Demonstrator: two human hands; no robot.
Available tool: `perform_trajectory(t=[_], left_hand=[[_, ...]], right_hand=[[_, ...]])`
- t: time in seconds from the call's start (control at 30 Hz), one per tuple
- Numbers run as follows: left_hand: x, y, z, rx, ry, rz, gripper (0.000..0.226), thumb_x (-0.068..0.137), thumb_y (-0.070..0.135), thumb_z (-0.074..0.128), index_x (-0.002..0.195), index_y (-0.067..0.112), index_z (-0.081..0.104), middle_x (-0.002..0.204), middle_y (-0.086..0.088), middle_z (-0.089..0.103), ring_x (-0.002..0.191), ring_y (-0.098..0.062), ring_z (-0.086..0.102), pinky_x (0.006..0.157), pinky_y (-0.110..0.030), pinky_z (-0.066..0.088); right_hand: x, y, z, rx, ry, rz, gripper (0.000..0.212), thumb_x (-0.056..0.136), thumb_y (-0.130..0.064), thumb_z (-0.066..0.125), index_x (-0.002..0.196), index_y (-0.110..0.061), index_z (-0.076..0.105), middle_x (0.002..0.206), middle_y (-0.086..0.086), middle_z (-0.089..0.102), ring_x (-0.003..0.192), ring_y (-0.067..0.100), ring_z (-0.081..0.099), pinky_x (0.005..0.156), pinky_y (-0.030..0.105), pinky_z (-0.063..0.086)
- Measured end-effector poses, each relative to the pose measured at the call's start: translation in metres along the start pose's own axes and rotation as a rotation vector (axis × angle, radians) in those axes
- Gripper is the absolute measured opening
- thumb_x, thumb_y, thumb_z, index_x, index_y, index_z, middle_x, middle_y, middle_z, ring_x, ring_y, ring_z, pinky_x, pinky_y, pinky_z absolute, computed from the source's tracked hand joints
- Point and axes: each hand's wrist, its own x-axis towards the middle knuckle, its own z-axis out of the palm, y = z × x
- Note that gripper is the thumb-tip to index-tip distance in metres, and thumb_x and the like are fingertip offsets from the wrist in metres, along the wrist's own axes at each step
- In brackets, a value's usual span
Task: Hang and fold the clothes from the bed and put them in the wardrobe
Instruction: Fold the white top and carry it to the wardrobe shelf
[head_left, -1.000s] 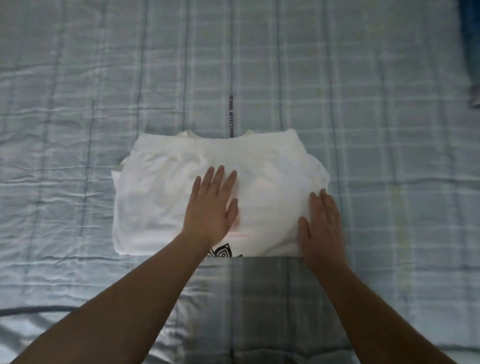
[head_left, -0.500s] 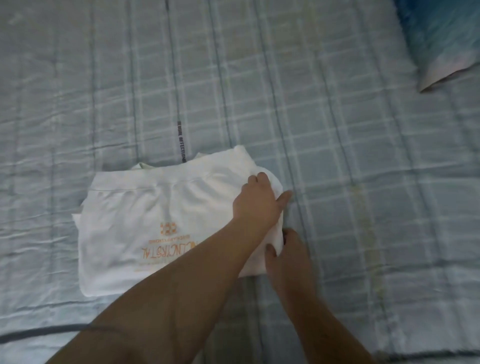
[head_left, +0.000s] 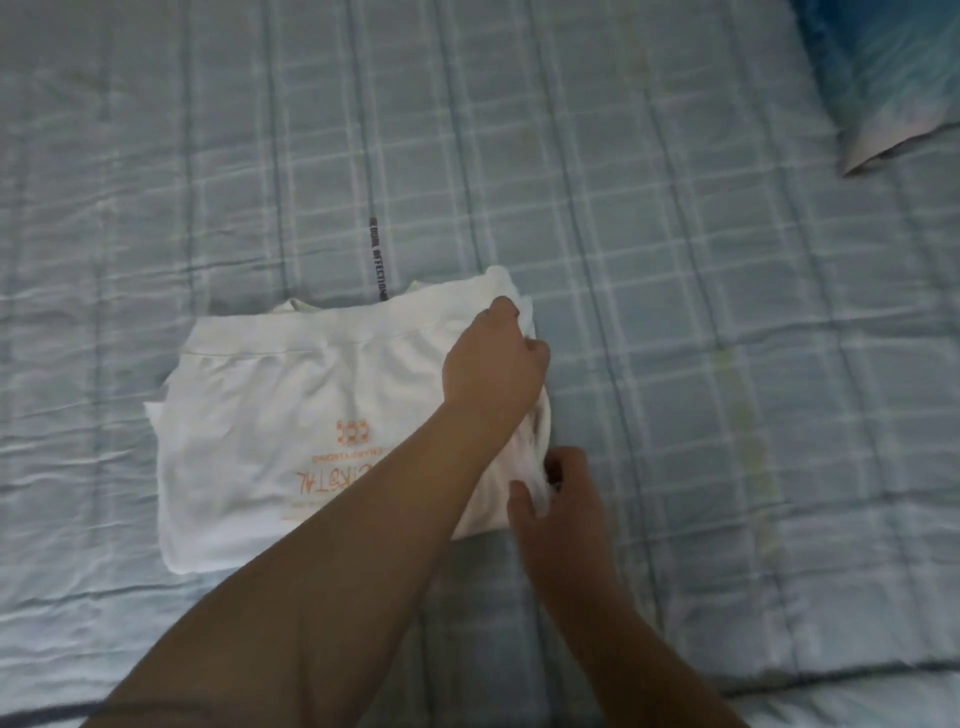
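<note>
A folded white T-shirt (head_left: 270, 415) with an orange print lies flat on the bed, left of centre. My left hand (head_left: 493, 364) reaches across it and grips the far right corner of the fold with curled fingers. My right hand (head_left: 558, 499) pinches the near right edge of the same shirt, where the cloth bunches between thumb and fingers. My left forearm covers part of the orange lettering.
The bed is covered with a pale blue checked quilt (head_left: 727, 364). A blue pillow (head_left: 893, 78) lies at the top right corner. A dark printed strip (head_left: 378, 260) runs along the quilt just beyond the shirt.
Both hands have left the flat shirt top and moved to its right edge, where they now grip the cloth. My view has shifted right, bringing the pillow in.
</note>
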Motion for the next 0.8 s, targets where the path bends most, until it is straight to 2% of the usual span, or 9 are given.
perform_trajectory(t=[0.13, 0.23, 0.33, 0.43, 0.5, 0.57, 0.63, 0.7, 0.8], left_hand=[[-0.022, -0.061, -0.069, -0.244, 0.057, -0.054, 0.012, 0.09, 0.017, 0.053, 0.1, 0.017, 0.046, 0.078, 0.002, 0.054, 0.064, -0.017, 0.053, 0.056, -0.03, 0.039], [-0.041, -0.129, -0.125, -0.429, 0.09, -0.11, 0.037, 0.088, 0.008, 0.054, 0.121, 0.022, 0.046, 0.083, 0.009, 0.056, 0.065, -0.005, 0.055, 0.051, -0.009, 0.039], [-0.055, -0.199, -0.175, -0.463, 0.03, -0.031, 0.058, 0.082, -0.006, 0.048, 0.13, 0.025, 0.053, 0.096, 0.015, 0.061, 0.074, -0.003, 0.058, 0.061, -0.005, 0.038], [-0.056, -0.268, -0.204, -0.445, -0.029, -0.053, 0.061, 0.08, -0.015, 0.04, 0.124, 0.018, 0.067, 0.125, 0.01, 0.06, 0.106, -0.013, 0.06, 0.076, 0.0, 0.037], [-0.054, -0.309, -0.213, -0.435, -0.076, -0.088, 0.063, 0.084, -0.015, 0.04, 0.135, 0.014, 0.06, 0.141, 0.0, 0.054, 0.123, -0.016, 0.055, 0.093, -0.004, 0.038], [-0.051, -0.343, -0.218, -0.472, -0.108, -0.09, 0.066, 0.085, -0.016, 0.039, 0.142, 0.014, 0.053, 0.147, -0.004, 0.049, 0.132, -0.02, 0.05, 0.104, -0.015, 0.036], [-0.049, -0.371, -0.217, -0.495, -0.124, -0.08, 0.069, 0.085, -0.018, 0.038, 0.144, 0.014, 0.05, 0.143, -0.001, 0.049, 0.13, -0.021, 0.051, 0.105, -0.022, 0.037], [-0.05, -0.392, -0.212, -0.553, -0.14, -0.071, 0.072, 0.083, -0.02, 0.039, 0.145, 0.016, 0.048, 0.139, 0.005, 0.047, 0.127, -0.016, 0.051, 0.105, -0.02, 0.041], [-0.052, -0.401, -0.212, -0.747, -0.112, -0.135, 0.079, 0.078, -0.021, 0.04, 0.137, 0.031, 0.053, 0.144, 0.004, 0.049, 0.124, -0.013, 0.054, 0.088, -0.013, 0.049]], right_hand=[[-0.039, -0.044, 0.049, -0.007, -0.014, -0.175, 0.045, 0.079, -0.021, 0.07, 0.102, -0.046, 0.039, 0.102, -0.014, 0.057, 0.09, 0.008, 0.059, 0.08, 0.033, 0.051], [-0.073, -0.079, 0.099, -0.064, -0.083, -0.341, 0.053, 0.075, -0.01, 0.07, 0.103, -0.043, 0.04, 0.105, -0.016, 0.049, 0.09, 0.005, 0.053, 0.076, 0.03, 0.049], [-0.107, -0.106, 0.158, -0.202, -0.167, -0.446, 0.059, 0.073, -0.004, 0.07, 0.112, -0.039, 0.041, 0.11, -0.013, 0.044, 0.094, 0.011, 0.053, 0.076, 0.035, 0.052], [-0.128, -0.127, 0.217, -0.249, -0.219, -0.474, 0.059, 0.074, -0.002, 0.066, 0.119, -0.034, 0.044, 0.114, -0.011, 0.042, 0.095, 0.017, 0.058, 0.079, 0.039, 0.055], [-0.135, -0.135, 0.252, -0.297, -0.255, -0.471, 0.056, 0.076, -0.002, 0.064, 0.121, -0.031, 0.046, 0.116, -0.011, 0.04, 0.097, 0.018, 0.059, 0.079, 0.04, 0.056], [-0.137, -0.139, 0.282, -0.361, -0.281, -0.467, 0.056, 0.077, -0.004, 0.062, 0.123, -0.031, 0.045, 0.118, -0.011, 0.037, 0.098, 0.02, 0.058, 0.079, 0.041, 0.055], [-0.137, -0.14, 0.306, -0.425, -0.308, -0.466, 0.055, 0.078, -0.007, 0.061, 0.125, -0.029, 0.044, 0.119, -0.008, 0.037, 0.097, 0.023, 0.057, 0.076, 0.043, 0.055], [-0.137, -0.14, 0.324, -0.499, -0.329, -0.468, 0.052, 0.078, -0.008, 0.059, 0.124, -0.027, 0.044, 0.116, -0.005, 0.037, 0.094, 0.028, 0.057, 0.07, 0.045, 0.054], [-0.142, -0.141, 0.337, -0.572, -0.324, -0.521, 0.047, 0.079, -0.012, 0.058, 0.121, -0.025, 0.044, 0.111, -0.003, 0.037, 0.088, 0.028, 0.056, 0.066, 0.043, 0.053]])
